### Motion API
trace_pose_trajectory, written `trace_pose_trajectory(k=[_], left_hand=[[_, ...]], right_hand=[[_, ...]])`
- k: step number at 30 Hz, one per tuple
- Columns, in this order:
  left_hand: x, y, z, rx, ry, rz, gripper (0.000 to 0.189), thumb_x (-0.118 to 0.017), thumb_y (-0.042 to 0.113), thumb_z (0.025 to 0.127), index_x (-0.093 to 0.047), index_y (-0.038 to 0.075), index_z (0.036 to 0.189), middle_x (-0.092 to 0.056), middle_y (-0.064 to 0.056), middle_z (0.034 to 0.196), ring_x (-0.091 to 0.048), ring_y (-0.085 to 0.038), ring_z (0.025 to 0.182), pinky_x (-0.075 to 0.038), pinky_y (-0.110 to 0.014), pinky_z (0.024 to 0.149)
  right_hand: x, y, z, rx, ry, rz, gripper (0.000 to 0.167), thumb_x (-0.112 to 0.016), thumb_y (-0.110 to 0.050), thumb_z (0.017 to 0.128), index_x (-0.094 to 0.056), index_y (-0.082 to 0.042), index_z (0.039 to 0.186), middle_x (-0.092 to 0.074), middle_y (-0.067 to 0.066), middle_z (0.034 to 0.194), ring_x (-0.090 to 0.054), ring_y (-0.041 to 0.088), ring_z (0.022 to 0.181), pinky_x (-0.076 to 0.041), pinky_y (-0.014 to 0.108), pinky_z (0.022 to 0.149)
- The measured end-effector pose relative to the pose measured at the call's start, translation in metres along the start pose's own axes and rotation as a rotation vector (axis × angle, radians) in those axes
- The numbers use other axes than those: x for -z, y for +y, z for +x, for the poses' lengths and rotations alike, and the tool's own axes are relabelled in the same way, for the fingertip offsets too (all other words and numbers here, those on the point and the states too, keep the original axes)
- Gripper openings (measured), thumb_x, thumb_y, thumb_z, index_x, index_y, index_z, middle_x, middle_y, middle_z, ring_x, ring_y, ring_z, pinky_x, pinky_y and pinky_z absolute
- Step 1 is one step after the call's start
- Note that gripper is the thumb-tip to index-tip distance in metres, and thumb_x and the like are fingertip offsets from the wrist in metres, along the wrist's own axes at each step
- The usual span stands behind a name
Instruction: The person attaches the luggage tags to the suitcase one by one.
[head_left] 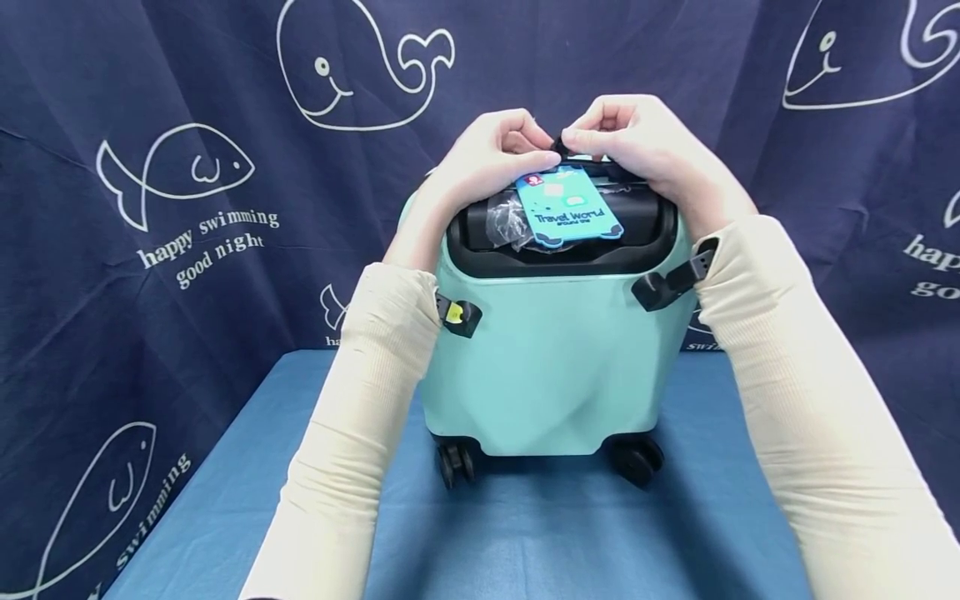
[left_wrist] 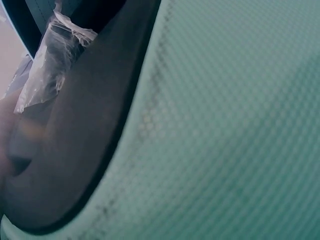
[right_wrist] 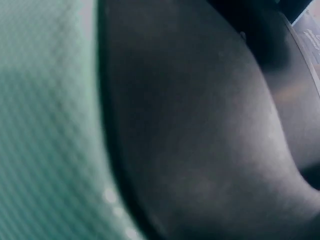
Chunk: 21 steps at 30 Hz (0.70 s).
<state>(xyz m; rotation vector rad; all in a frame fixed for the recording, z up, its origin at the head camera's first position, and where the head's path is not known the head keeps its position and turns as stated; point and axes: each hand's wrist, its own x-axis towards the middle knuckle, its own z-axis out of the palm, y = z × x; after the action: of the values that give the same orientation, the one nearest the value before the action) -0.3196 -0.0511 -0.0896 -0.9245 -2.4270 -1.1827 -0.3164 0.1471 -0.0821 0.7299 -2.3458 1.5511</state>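
Observation:
A mint-green suitcase [head_left: 547, 358] stands upright, with a black recessed top panel and handle area [head_left: 480, 225]. Across that panel lies a blue luggage tag [head_left: 573, 212] printed "Travel World". At its upper end is a small black strap [head_left: 561, 148]. My left hand [head_left: 498, 154] pinches the strap from the left between thumb and fingers. From the right, my right hand [head_left: 637, 137] pinches the same strap, fingertips close to the left ones. Both wrist views are filled by the textured green shell [left_wrist: 225, 125] and the black panel [right_wrist: 185, 125].
Crumpled clear plastic wrap [head_left: 510, 221] clings to the handle beside the tag. Black wheels [head_left: 636, 458] rest on the blue table cloth [head_left: 525, 533]. Behind hangs a dark blue curtain [head_left: 225, 75] with white whale and fish drawings.

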Motion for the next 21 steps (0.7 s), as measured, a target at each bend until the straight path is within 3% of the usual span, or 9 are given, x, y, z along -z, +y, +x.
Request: trace_pose_trajectory(k=[3,7,13,21], left_hand=[[-0.0001,-0.0003,-0.0002,-0.005,0.007,0.007,0.020,-0.068,0.023,0.086,-0.063,0.008,0.098,-0.070,-0.004,0.096,-0.061,-0.007,0.084,-0.041,-0.016,0.081],[-0.0002,-0.0011,-0.0002,-0.002,0.012,0.011,0.022,-0.068,0.023,0.086,-0.063,0.007,0.099,-0.070,-0.004,0.096,-0.061,-0.007,0.083,-0.041,-0.016,0.081],[-0.0007,-0.0019,0.0001,-0.009,0.016,0.017,0.019,-0.069,0.024,0.085,-0.064,0.008,0.097,-0.070,-0.004,0.092,-0.061,-0.007,0.080,-0.042,-0.016,0.078],[-0.0017,-0.0009,0.0002,-0.024,0.020,0.016,0.019,-0.069,0.022,0.085,-0.065,0.007,0.096,-0.070,-0.004,0.090,-0.061,-0.006,0.078,-0.043,-0.016,0.076]], right_hand=[[-0.0001,-0.0008,0.0001,-0.019,-0.008,0.007,0.003,-0.071,-0.019,0.083,-0.072,-0.019,0.081,-0.067,-0.011,0.070,-0.053,0.006,0.069,-0.039,0.018,0.064],[-0.0005,-0.0012,-0.0001,-0.036,-0.016,-0.005,0.007,-0.071,-0.025,0.083,-0.074,-0.020,0.088,-0.068,-0.013,0.075,-0.052,0.009,0.078,-0.038,0.019,0.069],[-0.0009,-0.0008,0.0008,-0.052,-0.012,-0.023,0.005,-0.070,-0.020,0.084,-0.073,-0.021,0.080,-0.067,-0.011,0.068,-0.053,0.005,0.068,-0.039,0.018,0.064],[0.0009,-0.0001,-0.0008,0.000,-0.021,-0.020,0.013,-0.069,-0.014,0.084,-0.070,-0.020,0.074,-0.065,-0.011,0.067,-0.052,0.005,0.064,-0.038,0.018,0.063]])
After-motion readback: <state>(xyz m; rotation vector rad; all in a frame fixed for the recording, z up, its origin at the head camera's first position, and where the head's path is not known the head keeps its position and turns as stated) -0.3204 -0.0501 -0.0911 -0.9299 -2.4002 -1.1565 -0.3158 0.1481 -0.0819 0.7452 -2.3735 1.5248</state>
